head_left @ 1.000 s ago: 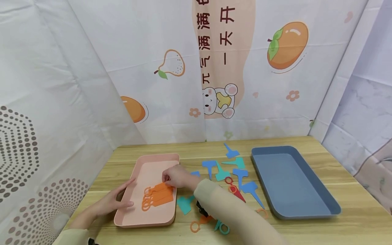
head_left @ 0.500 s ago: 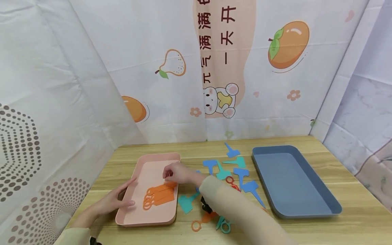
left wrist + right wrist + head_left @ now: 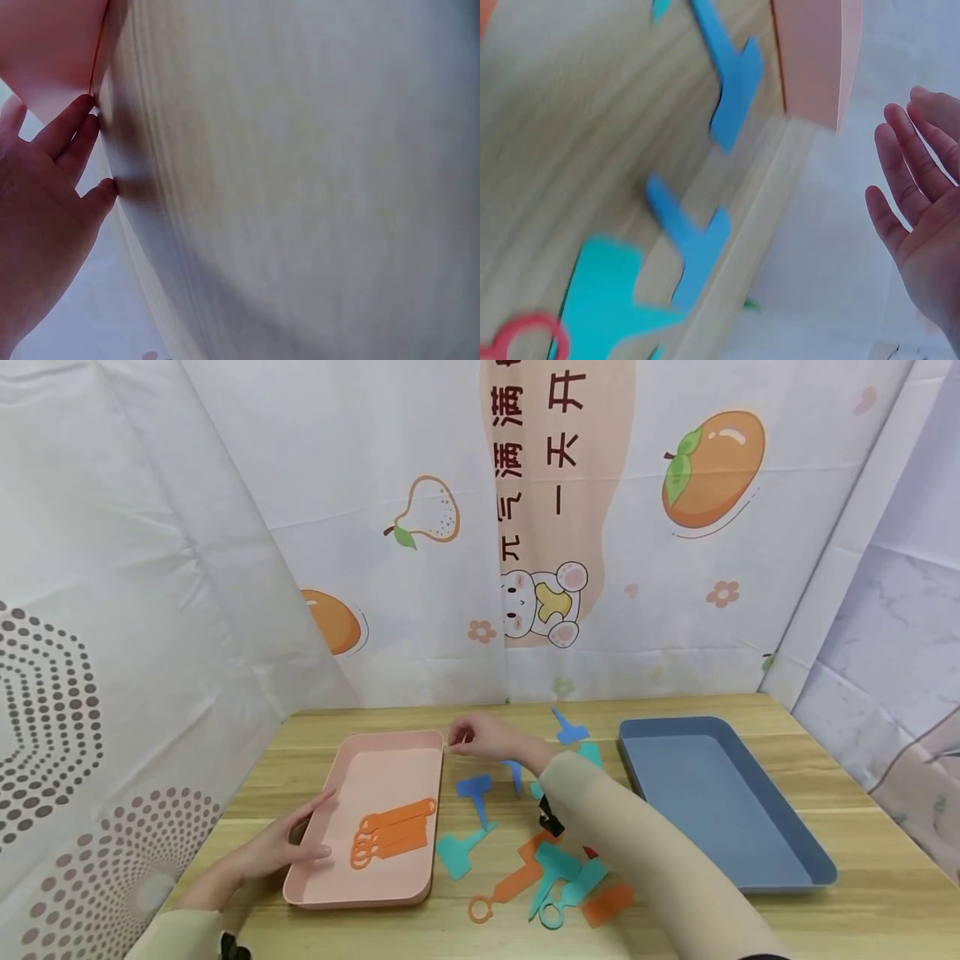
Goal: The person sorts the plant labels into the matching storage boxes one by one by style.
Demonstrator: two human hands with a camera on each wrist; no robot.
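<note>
My left hand (image 3: 277, 847) rests against the left rim of the pink tray (image 3: 382, 768), its fingers mostly straight along the edge. Several orange ring-ended plant tags (image 3: 401, 837) lie overlapping in the tray, rings toward the left. Beyond the tray's far right corner, my right hand (image 3: 487, 739) hovers over the table with loosely bent fingers and nothing in them. Its palm (image 3: 937, 240) also shows in the right wrist view. Below it lie blue T-shaped plant labels (image 3: 474, 788). A teal T-shaped label (image 3: 454, 855) sits beside the tray.
A grey-blue tray (image 3: 705, 810) stands on the right. Near the front lie loose orange (image 3: 513, 885) and teal ring-ended tags (image 3: 585, 882), some overlapping. Another blue label (image 3: 568, 731) is at the back. A printed curtain (image 3: 360, 527) hangs behind the table.
My right hand has left the orange tags in the pink tray and moved away to the back right, over the table. My left hand stays at the tray's rim.
</note>
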